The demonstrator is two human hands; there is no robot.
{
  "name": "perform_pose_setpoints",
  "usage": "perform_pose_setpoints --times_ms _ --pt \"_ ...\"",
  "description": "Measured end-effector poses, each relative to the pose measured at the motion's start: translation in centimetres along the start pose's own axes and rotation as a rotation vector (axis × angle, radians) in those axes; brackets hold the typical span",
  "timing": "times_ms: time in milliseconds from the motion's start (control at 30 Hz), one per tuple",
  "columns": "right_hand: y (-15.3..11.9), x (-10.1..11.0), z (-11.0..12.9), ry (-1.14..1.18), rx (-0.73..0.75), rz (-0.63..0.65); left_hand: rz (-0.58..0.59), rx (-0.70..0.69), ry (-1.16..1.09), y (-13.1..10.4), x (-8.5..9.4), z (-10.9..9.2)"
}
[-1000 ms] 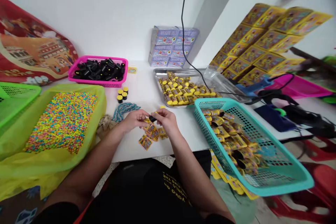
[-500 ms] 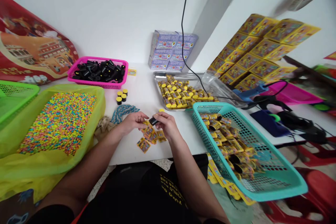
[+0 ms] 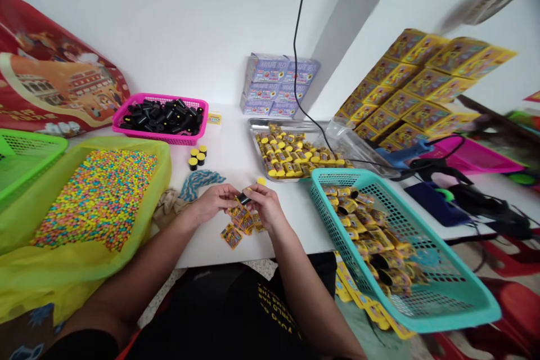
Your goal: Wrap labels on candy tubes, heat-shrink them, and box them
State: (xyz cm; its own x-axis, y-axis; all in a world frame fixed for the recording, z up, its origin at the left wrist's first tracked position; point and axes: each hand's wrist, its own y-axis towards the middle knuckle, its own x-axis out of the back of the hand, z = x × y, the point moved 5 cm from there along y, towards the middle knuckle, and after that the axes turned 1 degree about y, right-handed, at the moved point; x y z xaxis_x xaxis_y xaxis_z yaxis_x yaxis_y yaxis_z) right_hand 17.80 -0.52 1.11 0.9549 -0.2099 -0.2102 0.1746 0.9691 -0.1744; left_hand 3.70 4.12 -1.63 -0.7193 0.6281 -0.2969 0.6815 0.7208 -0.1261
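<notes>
Right hand: grip closed on the tube, held over the labels near the front edge of the tabletop. Left hand: fingertips close together beside the tube; whether they hold anything cannot be told. Judged risks: a slack pinch could let the smooth tube roll off that edge, and a dragging wrist could sweep loose labels down.

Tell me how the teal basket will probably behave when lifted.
The basket would likely feel lopsided, since its yellow tubes crowd the far end and left side. Those round, loosely heaped tubes may roll or slide if it tilts. Its thin, perforated walls might flex slightly.
</notes>
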Motion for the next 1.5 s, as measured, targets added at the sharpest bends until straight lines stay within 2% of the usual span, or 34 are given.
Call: perform_pose_setpoints --times_ms 167,367,567,733,833,933,1100,1200,1367,1433,1500 --pt "0.0 -0.4 0.2 -0.029 0.063 -0.006 -0.072 0.060 -0.036 0.1 0.2 0.6" --pt "0.1 -0.4 0.6 -0.103 0.148 -0.045 -0.120 0.013 -0.046 0.2 0.1 0.7" --pt "0.2 -0.3 0.5 -0.098 0.124 -0.058 -0.160 0.011 -0.227 0.2 -0.4 1.1" --pt "-0.3 -0.5 1.1 -0.167 0.246 -0.157 -0.164 0.028 -0.334 0.3 -0.5 1.1" --pt "-0.3 -0.5 1.1 -0.197 0.271 -0.172 -0.171 0.006 -0.288 0.4 -0.2 1.1" --pt "0.2 -0.2 0.4 -0.107 0.179 -0.100 -0.190 -0.038 -0.217 0.4 0.2 0.9" --pt "-0.2 0.7 0.5 -0.039 0.170 -0.025 -0.334 -0.119 -0.025 0.2 1.0 0.3" --pt "-1.1 -0.1 0.3 -0.110 0.114 0.087 -0.413 -0.195 0.149 0.1 1.3 -0.1" --pt "-1.8 -2.0 -1.0 -0.213 -0.020 0.162 -0.451 -0.289 0.353 -0.2 1.1 -0.7" --pt "-1.6 -2.4 -1.4 -0.219 -0.044 0.169 -0.446 -0.301 0.381 -0.3 0.9 -0.8" --pt "-1.4 -2.1 -1.5 -0.187 -0.025 0.114 -0.432 -0.302 0.386 -0.3 0.8 -0.9"
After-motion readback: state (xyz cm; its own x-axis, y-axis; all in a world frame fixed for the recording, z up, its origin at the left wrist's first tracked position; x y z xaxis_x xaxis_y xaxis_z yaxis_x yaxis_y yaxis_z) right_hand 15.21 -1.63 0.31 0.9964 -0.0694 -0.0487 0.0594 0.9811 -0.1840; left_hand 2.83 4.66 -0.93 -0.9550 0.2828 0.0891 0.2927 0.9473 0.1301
